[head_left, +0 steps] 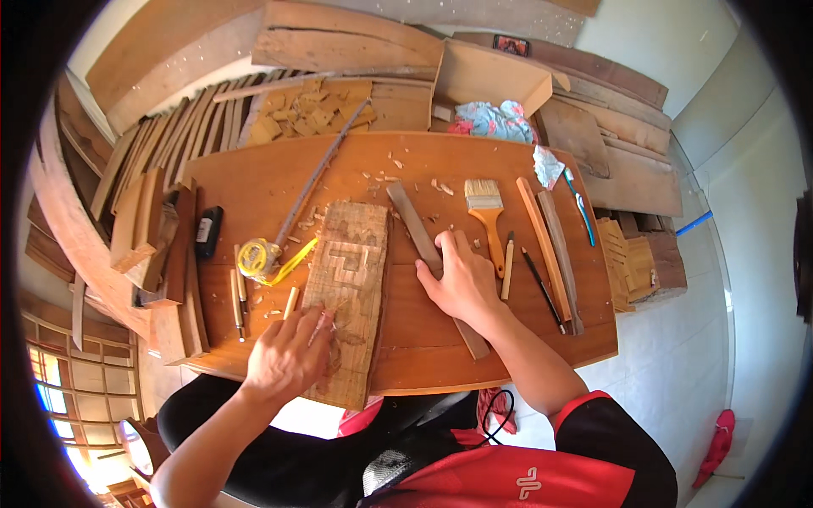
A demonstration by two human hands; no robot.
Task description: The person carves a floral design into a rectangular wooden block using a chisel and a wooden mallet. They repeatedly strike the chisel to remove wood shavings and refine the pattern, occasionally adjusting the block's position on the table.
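A carved wooden board (345, 271) with raised angular relief lies lengthwise on the table, partly covered with shavings. My left hand (292, 356) rests on its lower left part, fingers bent and close together. A pale wooden handle end (291, 301) shows just beyond those fingers; whether the hand grips it is hidden. My right hand (461, 275) is closed over a flat, narrow wooden strip (410, 216) right of the board, thumb on the left side. The strip slants from upper left to lower right beneath that hand.
On the table (508, 356) are a yellow tape measure (257, 258), a paintbrush (486, 216), a pencil (544, 292), carving tools (236, 300), a toothbrush (580, 212) and a black bottle (207, 231). Stacked wood (140, 224) borders the left. An open cardboard box (491, 76) stands behind.
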